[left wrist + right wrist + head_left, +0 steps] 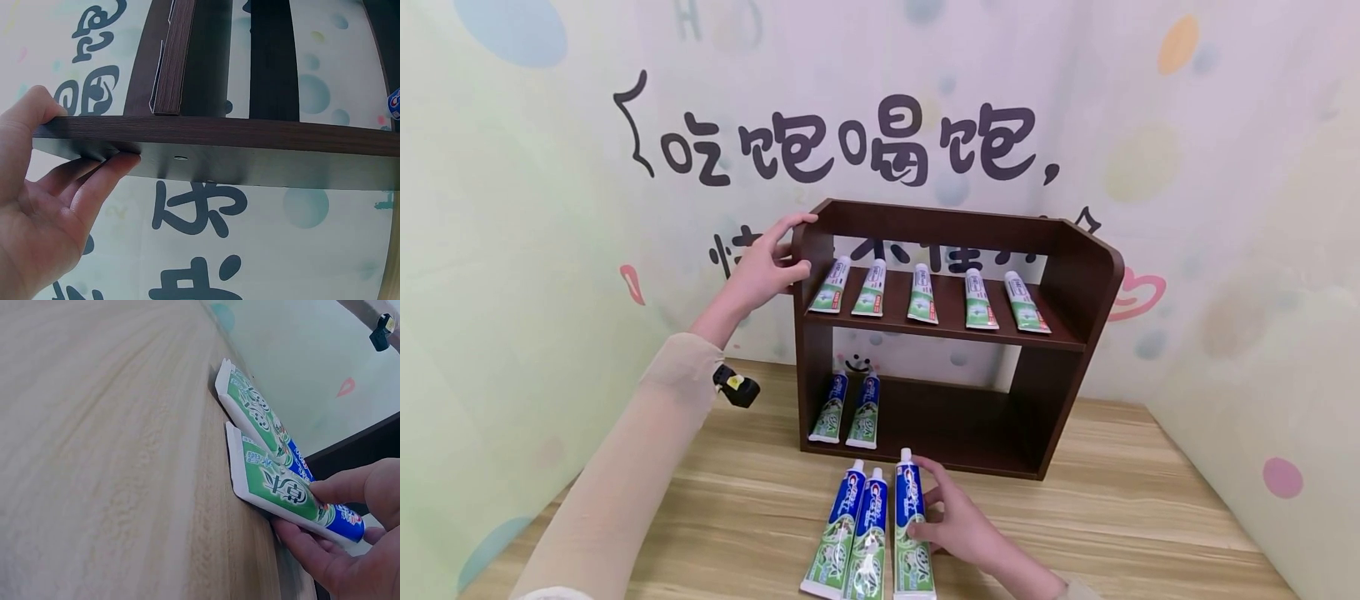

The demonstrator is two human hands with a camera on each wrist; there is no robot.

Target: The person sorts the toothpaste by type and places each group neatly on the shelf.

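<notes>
My left hand [765, 265] grips the upper left side panel of a dark brown two-tier shelf [940, 329]. In the left wrist view, the thumb of that left hand [47, 187] lies on one face of the panel and the fingers on the other. Low in front of the shelf, my right hand [958, 521] pinches a blue and green toothpaste tube [912, 533] between thumb and fingers. Two similar toothpaste tubes [842, 533] lie side by side just left of it on the table. In the right wrist view the held tube [284, 487] sits close to the wood surface.
Several smaller green and white tubes [922, 293] lie in a row on the upper tier. Two blue and green tubes [865, 410] lean at the left of the lower tier. Wood-grain table [1112, 500] and a printed wall [1225, 208] surround the shelf.
</notes>
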